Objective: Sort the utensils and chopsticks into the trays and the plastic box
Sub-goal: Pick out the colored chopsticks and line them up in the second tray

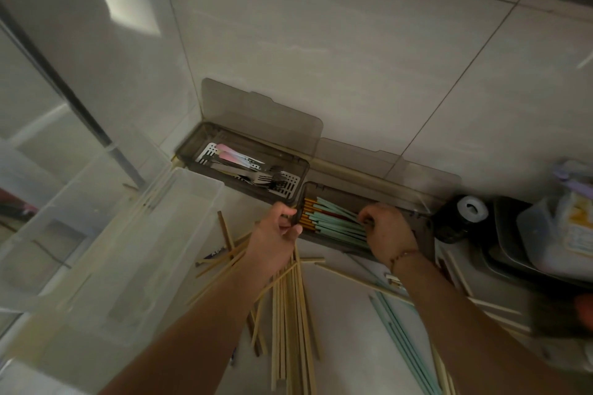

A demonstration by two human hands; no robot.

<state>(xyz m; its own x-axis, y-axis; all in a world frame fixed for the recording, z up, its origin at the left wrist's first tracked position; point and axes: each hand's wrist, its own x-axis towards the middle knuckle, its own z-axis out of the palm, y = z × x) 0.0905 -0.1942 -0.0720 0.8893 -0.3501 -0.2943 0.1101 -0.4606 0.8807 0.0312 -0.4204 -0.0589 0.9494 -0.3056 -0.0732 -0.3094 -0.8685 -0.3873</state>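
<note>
Two smoky grey trays with raised lids stand against the tiled wall. The left tray [192, 152] holds forks, spoons and pastel-handled utensils [247, 167]. The right tray [423, 234] holds mint-green chopsticks with gold ends [333, 221]. My left hand [279, 234] grips the left end wall of the right tray. My right hand [386, 229] has its fingers curled down onto the green chopsticks inside that tray. Loose wooden chopsticks [288, 308] lie scattered on the counter beneath my arms. More green chopsticks [401, 337] lie at the lower right. A clear plastic box [199, 189] stands at the left.
A second clear bin [64, 202] sits left of the plastic box, with a few wooden chopsticks on the rim between them. A black item with a white roll [471, 207] and a dark tray carrying a plastic container [552, 234] crowd the right side.
</note>
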